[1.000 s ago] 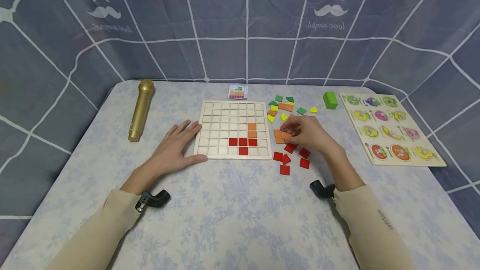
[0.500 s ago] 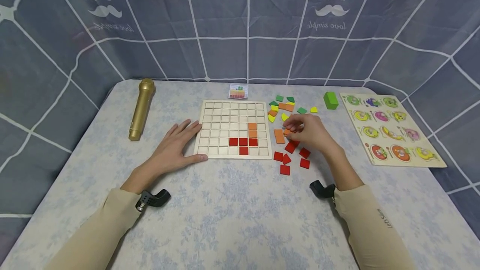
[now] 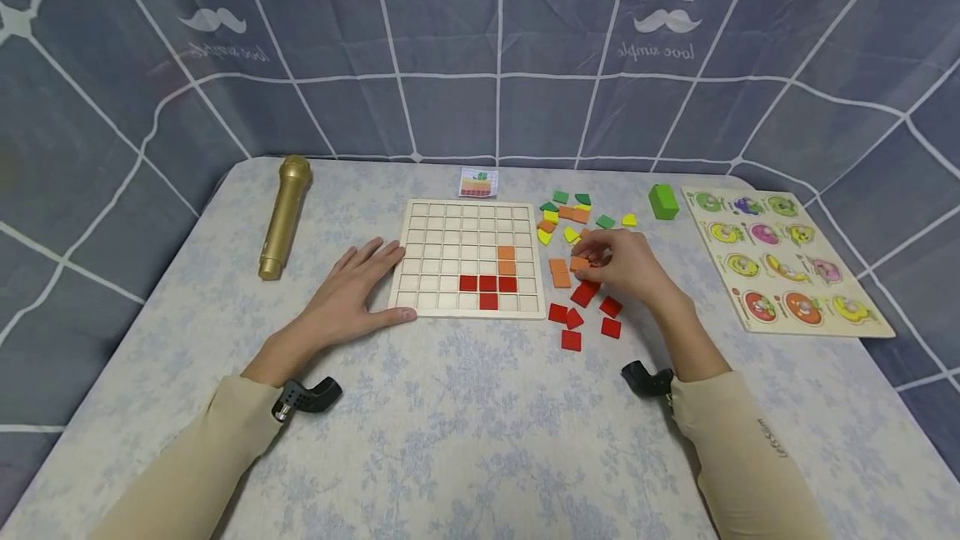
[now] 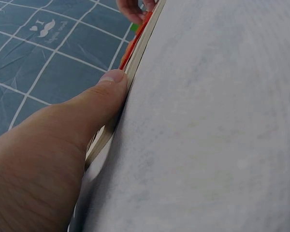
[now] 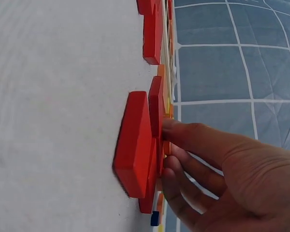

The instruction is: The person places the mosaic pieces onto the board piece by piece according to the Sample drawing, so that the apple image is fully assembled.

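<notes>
A pale wooden grid board [image 3: 438, 257] lies on the table in the head view, with several red squares [image 3: 487, 283] and two orange ones [image 3: 506, 261] set in its cells. My left hand [image 3: 341, 298] rests at its left side, fingers extended, fingertips and thumb at the edge. In the left wrist view the thumb [image 4: 106, 94] touches the board's edge. Right of the board, my right hand [image 3: 630, 265] pinches an orange square tile [image 3: 579, 263] between thumb and fingers. Two more orange tiles [image 3: 559, 273] lie just left of it. Loose red tiles [image 5: 133, 145] are nearest in the right wrist view.
Green tiles [image 3: 561, 197] and yellow tiles [image 3: 572, 234] are scattered behind the right hand. A small pattern card [image 3: 478, 182] lies behind the board. A gold microphone [image 3: 283, 219] lies far left. At right are a green block [image 3: 663, 202] and a fruit puzzle board [image 3: 787, 261].
The right hand has drawn slightly to the right with the orange tile, away from the two other orange tiles. The left hand has stayed at the board's edge.
</notes>
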Motion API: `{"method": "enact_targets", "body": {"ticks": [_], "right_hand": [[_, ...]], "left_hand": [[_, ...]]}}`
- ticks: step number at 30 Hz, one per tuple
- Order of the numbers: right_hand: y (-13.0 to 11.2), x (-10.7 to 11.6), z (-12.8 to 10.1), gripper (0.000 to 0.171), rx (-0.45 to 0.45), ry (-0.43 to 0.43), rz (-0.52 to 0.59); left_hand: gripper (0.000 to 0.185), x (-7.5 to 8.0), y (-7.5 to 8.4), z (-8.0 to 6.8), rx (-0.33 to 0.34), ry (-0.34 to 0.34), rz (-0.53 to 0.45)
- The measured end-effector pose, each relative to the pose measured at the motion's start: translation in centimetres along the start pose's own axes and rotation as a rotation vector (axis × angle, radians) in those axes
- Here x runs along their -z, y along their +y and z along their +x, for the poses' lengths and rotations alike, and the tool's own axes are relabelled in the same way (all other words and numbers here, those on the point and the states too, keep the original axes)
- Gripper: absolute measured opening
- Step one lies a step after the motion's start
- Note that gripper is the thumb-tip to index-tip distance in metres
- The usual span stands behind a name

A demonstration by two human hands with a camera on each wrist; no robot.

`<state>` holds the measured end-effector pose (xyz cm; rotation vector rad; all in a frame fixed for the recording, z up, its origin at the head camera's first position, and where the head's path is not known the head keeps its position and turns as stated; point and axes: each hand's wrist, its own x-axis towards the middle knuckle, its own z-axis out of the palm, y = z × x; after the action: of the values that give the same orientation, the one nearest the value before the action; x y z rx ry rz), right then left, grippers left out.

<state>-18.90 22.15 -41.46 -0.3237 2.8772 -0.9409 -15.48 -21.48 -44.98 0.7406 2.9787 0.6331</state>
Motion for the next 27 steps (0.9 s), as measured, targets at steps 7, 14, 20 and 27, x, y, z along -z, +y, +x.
{"method": "enact_targets", "body": {"ticks": [7,14,20,27], "right_hand": [[-0.8,-0.3,0.4,0.028,0.03,0.026,0.021],[-4.2,-1.5,2.5,0.032,0.122,0.004,0.07],[-6.9,-3.0,4.4,0.034,0.175,-0.046,0.066],[-8.8,-4.9,6.0,0.024,0.214,-0.097,0.044]], "left_hand": [[0.104,-0.2,0.1,0.0,-0.012,0.012,-0.003],[0.104,-0.3,0.1,0.0,-0.002,0.007,0.003],[0.104,-0.2,0.3,0.1,-0.008,0.003,-0.002],[0.103,-0.1,0.1,0.0,-0.005,0.001,0.001]]}}
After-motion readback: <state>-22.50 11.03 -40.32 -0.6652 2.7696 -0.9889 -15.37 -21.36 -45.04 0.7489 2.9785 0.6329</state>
